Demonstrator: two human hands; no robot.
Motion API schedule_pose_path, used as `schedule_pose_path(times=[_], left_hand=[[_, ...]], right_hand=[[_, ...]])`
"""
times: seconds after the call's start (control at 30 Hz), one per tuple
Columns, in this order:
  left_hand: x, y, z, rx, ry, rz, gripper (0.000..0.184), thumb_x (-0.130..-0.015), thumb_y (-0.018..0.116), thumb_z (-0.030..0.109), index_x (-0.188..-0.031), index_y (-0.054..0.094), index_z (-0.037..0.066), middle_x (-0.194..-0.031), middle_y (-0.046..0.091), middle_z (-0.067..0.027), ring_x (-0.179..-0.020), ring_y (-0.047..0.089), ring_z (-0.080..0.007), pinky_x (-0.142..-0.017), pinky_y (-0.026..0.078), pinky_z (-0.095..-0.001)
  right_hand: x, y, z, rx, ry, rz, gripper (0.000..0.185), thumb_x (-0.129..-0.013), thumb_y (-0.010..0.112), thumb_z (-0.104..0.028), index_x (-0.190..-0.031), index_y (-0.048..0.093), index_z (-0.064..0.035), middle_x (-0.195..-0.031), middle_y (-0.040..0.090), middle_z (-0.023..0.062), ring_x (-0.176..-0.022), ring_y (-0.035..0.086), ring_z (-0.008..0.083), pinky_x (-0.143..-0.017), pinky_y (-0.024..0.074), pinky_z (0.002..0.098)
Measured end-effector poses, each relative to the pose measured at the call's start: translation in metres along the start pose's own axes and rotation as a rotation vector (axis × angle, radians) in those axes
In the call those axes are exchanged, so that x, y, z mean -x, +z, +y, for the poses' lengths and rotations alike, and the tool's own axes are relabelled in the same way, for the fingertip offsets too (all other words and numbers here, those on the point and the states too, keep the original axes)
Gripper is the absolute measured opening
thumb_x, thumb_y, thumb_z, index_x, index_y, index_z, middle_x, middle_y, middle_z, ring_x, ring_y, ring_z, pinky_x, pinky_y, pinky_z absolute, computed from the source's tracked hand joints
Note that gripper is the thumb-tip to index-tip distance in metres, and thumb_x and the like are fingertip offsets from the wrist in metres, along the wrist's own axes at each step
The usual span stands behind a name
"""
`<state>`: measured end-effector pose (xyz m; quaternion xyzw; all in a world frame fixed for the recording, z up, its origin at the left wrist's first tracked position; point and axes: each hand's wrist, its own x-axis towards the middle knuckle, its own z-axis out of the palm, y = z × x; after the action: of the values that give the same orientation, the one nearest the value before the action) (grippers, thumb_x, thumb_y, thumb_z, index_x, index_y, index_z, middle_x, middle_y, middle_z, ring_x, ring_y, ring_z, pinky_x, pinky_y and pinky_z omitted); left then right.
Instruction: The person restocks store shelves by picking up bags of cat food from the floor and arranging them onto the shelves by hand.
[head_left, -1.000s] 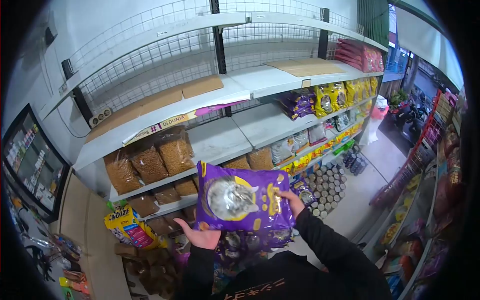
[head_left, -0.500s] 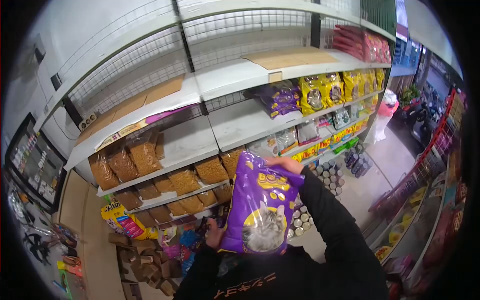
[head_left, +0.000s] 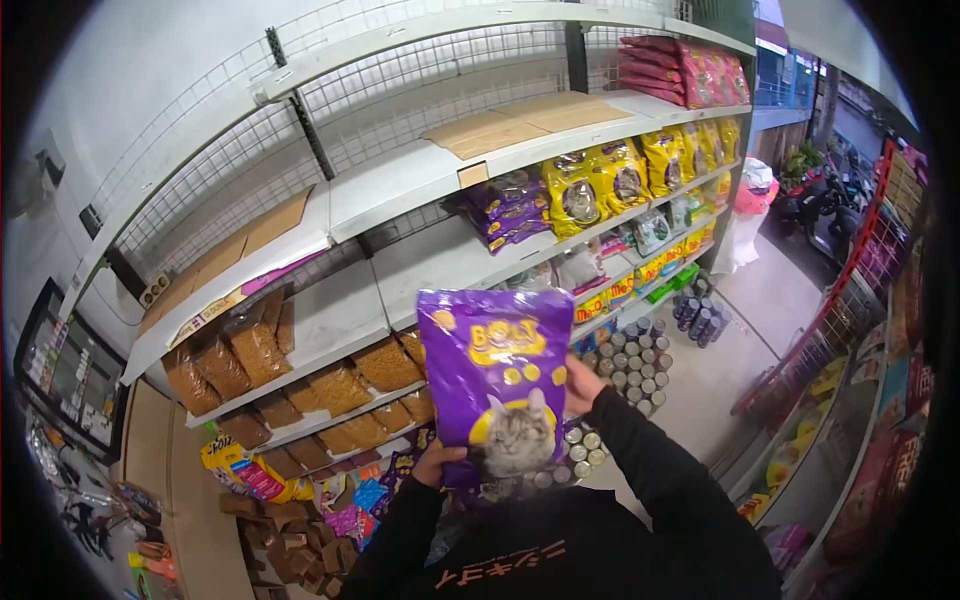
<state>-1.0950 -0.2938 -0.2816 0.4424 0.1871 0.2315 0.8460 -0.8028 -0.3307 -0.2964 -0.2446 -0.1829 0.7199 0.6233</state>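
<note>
Purple bag (head_left: 500, 375) upright in front of my chest, cat picture facing me, between me and the stocked shelves. Both hands closed on it: left hand (head_left: 440, 465) clamped at the lower left edge, thumb across the front; right hand (head_left: 583, 386) against the right edge, higher up. For a steady hold, I judge the low hand should bear most of the weight, with the upper one checking tilt; a filled bag like this likely sags if pinched only at its sides. Light pressure seems best, as the glossy film may crease or slip. The top seam should stay level and well apart from the shelf edge (head_left: 447, 270). Hard to make out: the bag's back and most of my fingers behind it; the bottom seam, which seems to merge with purple packaging below, though I can't be sure. The bag also covers part of the lower shelves and some of the floor cans (head_left: 630, 365). Fine print unreadable.
</note>
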Motion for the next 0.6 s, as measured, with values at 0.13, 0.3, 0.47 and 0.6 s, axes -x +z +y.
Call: schedule_pose_path(times=[0.13, 0.3, 0.47, 0.6], left_hand=[[-0.014, -0.017, 0.002, 0.037, -0.024, 0.07, 0.055, -0.074, 0.058, 0.016, -0.124, 0.042, -0.001, -0.115, 0.054, -0.0141, -0.105, 0.054, -0.0247, -0.091, 0.043, -0.0365], [-0.023, 0.006, 0.001, 0.19, -0.114, 0.071, 0.052, -0.077, 0.058, 0.019, -0.122, 0.042, -0.002, -0.113, 0.054, -0.0145, -0.101, 0.056, -0.0248, -0.089, 0.046, -0.0371], [-0.033, 0.002, -0.037, 0.374, -0.102, 0.142, 0.05, -0.081, 0.057, 0.021, -0.125, 0.04, 0.003, -0.112, 0.055, -0.0128, -0.099, 0.057, -0.0243, -0.085, 0.049, -0.0374], [-0.049, 0.016, -0.056, 0.222, -0.061, 0.405, 0.051, -0.083, 0.057, 0.019, -0.129, 0.035, 0.01, -0.109, 0.054, -0.0103, -0.099, 0.057, -0.0232, -0.079, 0.051, -0.0358]], right_hand=[[0.017, -0.068, 0.041, -0.122, 0.205, -0.267, 0.051, -0.093, 0.041, -0.035, -0.134, 0.029, -0.0071, -0.119, 0.052, 0.011, -0.105, 0.053, 0.0185, -0.09, 0.0432, 0.0344], [0.057, 0.031, 0.026, 0.63, 0.218, 0.115, 0.073, -0.082, 0.063, -0.014, -0.139, 0.017, -0.008, -0.127, 0.042, 0.0073, -0.115, 0.042, 0.0153, -0.095, 0.0366, 0.0311], [0.048, -0.005, 0.032, 0.528, 0.15, -0.056, 0.083, -0.077, 0.069, -0.012, -0.14, 0.015, -0.0081, -0.135, 0.033, 0.0075, -0.121, 0.034, 0.0157, -0.098, 0.0325, 0.0308], [0.035, -0.031, 0.015, 0.532, 0.129, -0.036, 0.081, -0.077, 0.069, -0.011, -0.139, 0.016, -0.0072, -0.135, 0.033, 0.0083, -0.121, 0.034, 0.0158, -0.099, 0.0312, 0.0304]])
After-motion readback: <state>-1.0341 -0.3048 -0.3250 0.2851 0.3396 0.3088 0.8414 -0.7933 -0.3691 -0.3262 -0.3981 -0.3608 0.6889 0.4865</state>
